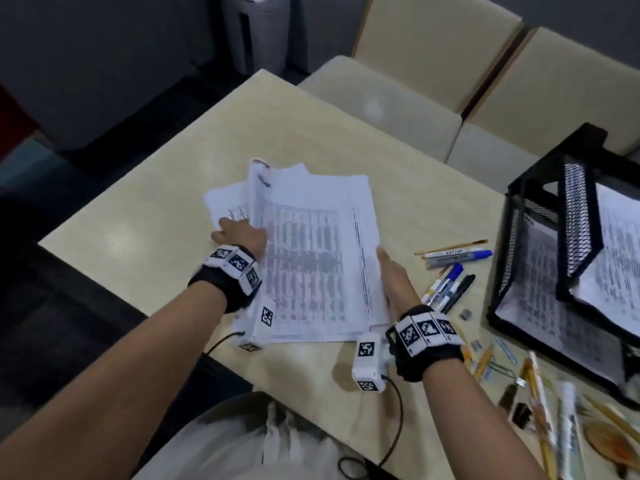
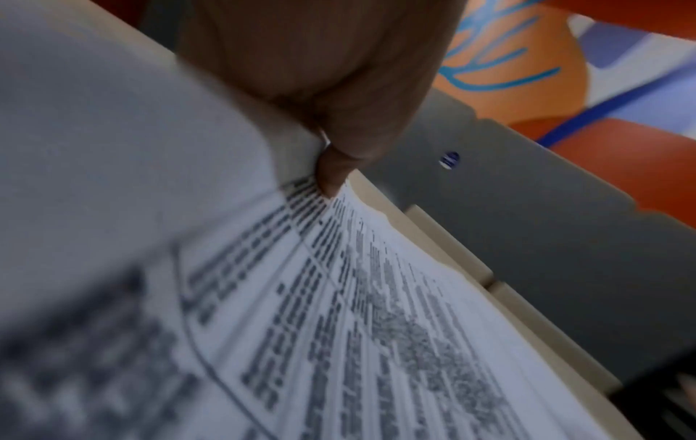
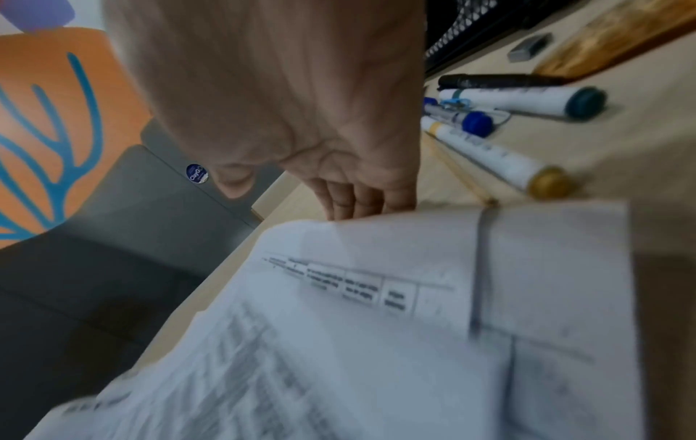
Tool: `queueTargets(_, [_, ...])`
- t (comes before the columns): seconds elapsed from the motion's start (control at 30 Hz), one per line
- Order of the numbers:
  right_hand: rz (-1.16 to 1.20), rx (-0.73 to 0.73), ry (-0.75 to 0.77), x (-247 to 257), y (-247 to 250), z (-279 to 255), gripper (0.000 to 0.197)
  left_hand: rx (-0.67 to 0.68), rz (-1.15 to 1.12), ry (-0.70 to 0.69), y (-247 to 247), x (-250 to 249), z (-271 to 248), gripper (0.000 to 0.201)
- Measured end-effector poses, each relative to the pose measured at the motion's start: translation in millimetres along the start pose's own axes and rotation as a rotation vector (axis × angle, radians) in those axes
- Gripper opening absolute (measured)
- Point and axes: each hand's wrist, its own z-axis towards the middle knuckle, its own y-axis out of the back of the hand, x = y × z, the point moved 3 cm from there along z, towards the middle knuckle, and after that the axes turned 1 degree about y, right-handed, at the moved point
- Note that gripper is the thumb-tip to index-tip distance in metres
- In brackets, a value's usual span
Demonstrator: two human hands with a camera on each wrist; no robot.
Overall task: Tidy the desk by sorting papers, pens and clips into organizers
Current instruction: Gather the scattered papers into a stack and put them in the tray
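Papers [image 1: 311, 251] lie in a loose, fanned stack on the middle of the desk [image 1: 138, 237], and I have a hand on each side of them. My left hand [image 1: 239, 235] is at the stack's left edge with a few sheets lifted and curling up beside it; the left wrist view shows a fingertip [image 2: 331, 175] tucked in against the printed sheets, the thumb seemingly pinching them. My right hand [image 1: 394, 275] lies edge-on against the right side of the stack, fingers [image 3: 357, 199] straight and close together, pressing rather than gripping.

The step, as I judge it, is squaring the sheets before they go to the black mesh organizer [image 1: 540, 271] at my right, which already holds papers. To do it well I would push both hands inward evenly, let the raised sheets fall flat, then tap the near edge level so no stray corner sticks out.

The stack's long axis runs away from me, tilted slightly leftward at the far end; the short edges face me and the far side. Markers [image 1: 450, 282] lie just right of my right hand, so I'd keep the sweep clear of them.
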Motion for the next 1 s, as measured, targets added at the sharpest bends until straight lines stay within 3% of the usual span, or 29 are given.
queueTargets(0.1, [-0.125,0.064,0.083,10.1,-18.0,-8.8,0.054,0.107,-0.152,-0.126,-22.8,-9.8,-17.5,0.039])
queueTargets(0.17, [-0.207,0.021,0.178,16.8,-24.4,-14.2,0.043,0.119,-0.336,-0.171,-27.7,-10.9,-22.6,0.036])
queueTargets(0.27, [-0.170,-0.015,0.345,37.5,-14.4,-28.0,0.038,-0.076,-0.469,-0.165,-15.7,-2.7,-24.5,0.047])
queueTargets(0.33, [-0.074,-0.023,0.470,58.0,2.7,-41.1,0.038,-0.173,-0.565,-0.049,-0.9,4.7,-25.6,0.071])
queueTargets(0.4, [0.030,-0.027,0.563,75.6,20.8,-53.0,0.042,0.013,-0.685,0.033,9.4,3.0,-23.4,0.106])
queueTargets(0.47, [0.117,-0.030,0.622,90.2,36.6,-64.2,0.043,0.422,-0.865,-0.133,17.7,-14.9,-30.8,0.125])
queueTargets(0.5, [0.148,-0.039,0.658,96.9,44.1,-69.8,0.041,0.517,-0.951,-0.260,24.8,-26.7,-35.4,0.117])
queueTargets(0.53, [0.170,-0.065,0.696,103.9,51.8,-75.5,0.038,0.523,-1.034,-0.374,35.9,-41.1,-40.9,0.100])
queueTargets(0.63, [0.237,-0.175,0.818,120.5,75.2,-92.8,0.026,0.367,-1.137,-0.667,77.4,-83.5,-67.3,0.027])
queueTargets(0.67, [0.269,-0.203,0.846,123.8,81.6,-97.7,0.024,0.341,-1.117,-0.770,90.2,-93.2,-76.7,0.019])
queueTargets(0.73, [0.348,-0.227,0.871,125.9,90.7,-104.0,0.025,0.366,-1.072,-0.916,104.2,-103.4,-86.0,0.022])
queueTargets(0.8, [0.414,-0.221,0.891,123.1,93.6,-106.2,0.027,0.412,-1.037,-0.972,107.9,-103.0,-88.3,0.025])
queueTargets(0.93, [0.501,-0.189,0.873,109.4,84.3,-100.7,0.034,0.458,-0.998,-0.941,96.0,-89.8,-86.5,0.059])
queueTargets(1.0, [0.499,-0.175,0.852,101.1,76.4,-93.0,0.031,0.470,-0.957,-0.897,83.9,-82.2,-82.2,0.064])
